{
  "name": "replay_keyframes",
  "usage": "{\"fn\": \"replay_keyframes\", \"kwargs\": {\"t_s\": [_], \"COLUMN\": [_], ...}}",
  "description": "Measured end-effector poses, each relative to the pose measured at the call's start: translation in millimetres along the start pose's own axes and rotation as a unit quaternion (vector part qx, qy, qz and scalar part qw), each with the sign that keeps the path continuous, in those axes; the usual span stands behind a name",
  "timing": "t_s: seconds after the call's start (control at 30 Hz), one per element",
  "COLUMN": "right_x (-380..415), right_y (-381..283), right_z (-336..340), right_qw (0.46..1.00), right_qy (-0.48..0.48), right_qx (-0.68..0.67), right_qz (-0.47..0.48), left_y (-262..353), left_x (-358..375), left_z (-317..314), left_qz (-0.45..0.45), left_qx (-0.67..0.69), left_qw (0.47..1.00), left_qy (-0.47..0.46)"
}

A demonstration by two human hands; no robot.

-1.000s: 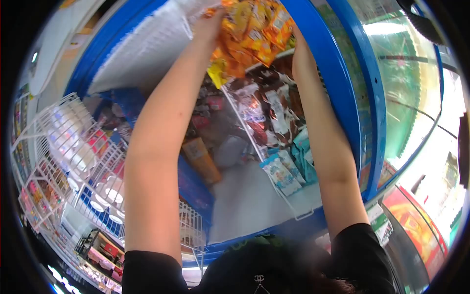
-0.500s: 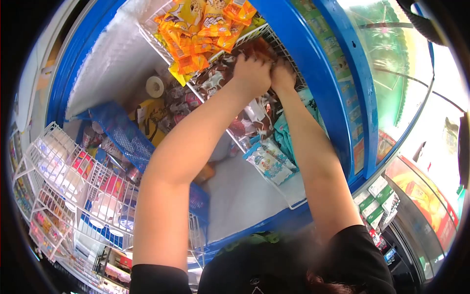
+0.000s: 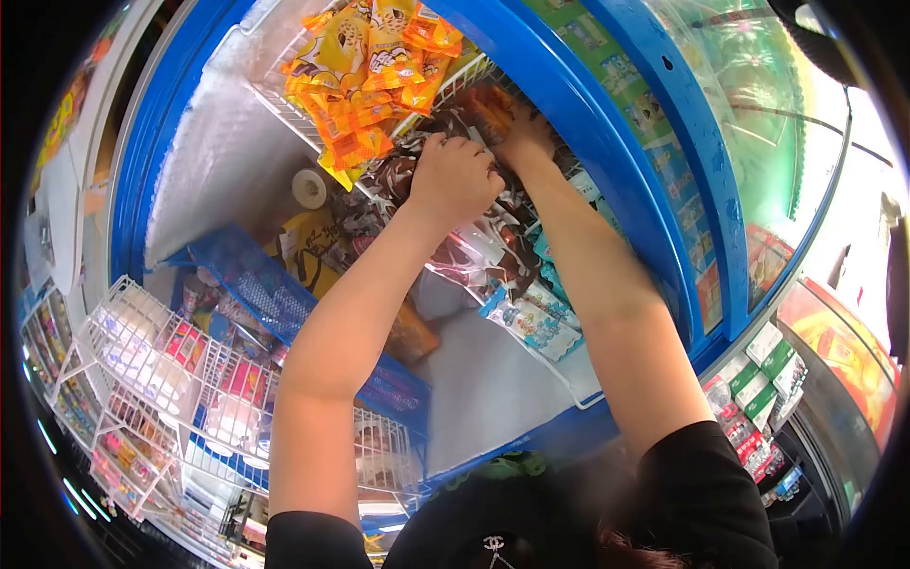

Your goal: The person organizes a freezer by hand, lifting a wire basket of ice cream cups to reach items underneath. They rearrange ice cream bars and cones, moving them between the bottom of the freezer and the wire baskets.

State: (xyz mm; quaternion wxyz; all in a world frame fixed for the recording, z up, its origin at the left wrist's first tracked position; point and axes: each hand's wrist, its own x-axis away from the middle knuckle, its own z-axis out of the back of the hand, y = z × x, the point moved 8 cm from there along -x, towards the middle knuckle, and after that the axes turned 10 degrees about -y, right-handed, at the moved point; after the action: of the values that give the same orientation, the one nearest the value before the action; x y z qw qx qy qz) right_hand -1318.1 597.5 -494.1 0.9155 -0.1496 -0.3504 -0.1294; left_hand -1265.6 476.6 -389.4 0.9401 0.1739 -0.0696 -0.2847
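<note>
Both my hands reach into a white wire basket inside a blue chest freezer. My left hand [image 3: 455,178] rests among brown-and-white wrapped ice creams [image 3: 396,175], its fingers curled downward; what lies under them is hidden. Farther in, beside the basket's far side, my right hand [image 3: 527,140] closes on an orange-brown packet [image 3: 489,112]; part of its fingers is out of sight. Orange and yellow ice cream packets [image 3: 365,90] are heaped in the basket section to the left. Nearer me lie pale blue-and-white packets [image 3: 536,322] and teal ones below my right wrist.
The blue freezer frame [image 3: 607,180] runs close along my right forearm. Deeper down sit a blue mesh basket [image 3: 251,284], a white roll [image 3: 308,189] and yellow packs [image 3: 313,251]. White wire racks [image 3: 190,370] with packaged goods stand outside at left.
My left hand has moved apart from my right, toward the left and nearer me. My right hand stays by the orange-brown packet, which now shows more. The view has shifted slightly.
</note>
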Motion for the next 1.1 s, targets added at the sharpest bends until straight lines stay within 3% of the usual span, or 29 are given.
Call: {"fn": "replay_keyframes", "kwargs": {"t_s": [0.13,0.2,0.3,0.53,0.6,0.67,0.73,0.8,0.83,0.87,0.93,1.0,1.07,1.1], "right_x": [0.2,1.1,10.9,86.5,115.9,152.0,197.8,202.1,222.4,225.0,207.2,154.0,109.8,99.0], "right_y": [2.6,4.0,4.6,-29.6,-39.5,-54.0,-76.0,-115.3,-124.7,-146.1,-181.7,-219.1,-231.5,-232.0], "right_z": [1.3,8.6,25.9,88.8,91.6,86.1,103.3,102.8,114.7,120.6,142.1,147.9,129.2,122.6], "right_qw": [0.999,0.994,0.989,0.961,0.948,0.912,0.859,0.803,0.772,0.769,0.762,0.833,0.791,0.812], "right_qy": [0.023,0.089,0.122,0.118,0.114,0.158,0.224,0.112,0.264,0.309,0.359,0.356,0.436,0.419], "right_qx": [-0.041,-0.051,-0.063,-0.217,-0.234,-0.203,-0.183,-0.275,-0.251,-0.230,-0.250,-0.190,-0.207,-0.190], "right_qz": [0.003,0.033,0.057,0.126,0.183,0.319,0.423,0.516,0.521,0.511,0.478,0.379,0.377,0.360], "left_y": [0.4,-1.4,-3.7,-1.1,-2.6,-17.5,-21.4,-13.8,-8.4,-5.6,3.4,5.4,21.7,27.0], "left_x": [0.3,0.2,-3.5,-6.1,-4.6,13.0,12.7,5.2,5.0,1.9,-1.9,0.5,2.5,2.4], "left_z": [1.3,2.0,-7.5,-5.3,-6.5,-34.1,-44.5,-34.9,-28.9,-23.3,-9.2,-3.2,17.4,26.8], "left_qz": [0.000,0.005,0.046,0.041,0.036,0.018,0.021,0.046,0.056,0.064,0.046,0.024,-0.047,-0.084], "left_qx": [0.015,0.022,-0.010,-0.022,-0.009,0.286,0.343,0.167,0.076,-0.020,-0.024,-0.036,-0.020,-0.011], "left_qw": [1.000,0.999,0.992,0.990,0.993,0.958,0.939,0.981,0.989,0.987,0.988,0.991,0.995,0.994], "left_qy": [0.019,0.037,-0.116,-0.136,-0.111,-0.031,-0.023,-0.085,-0.118,-0.145,-0.149,-0.130,-0.091,-0.068]}}
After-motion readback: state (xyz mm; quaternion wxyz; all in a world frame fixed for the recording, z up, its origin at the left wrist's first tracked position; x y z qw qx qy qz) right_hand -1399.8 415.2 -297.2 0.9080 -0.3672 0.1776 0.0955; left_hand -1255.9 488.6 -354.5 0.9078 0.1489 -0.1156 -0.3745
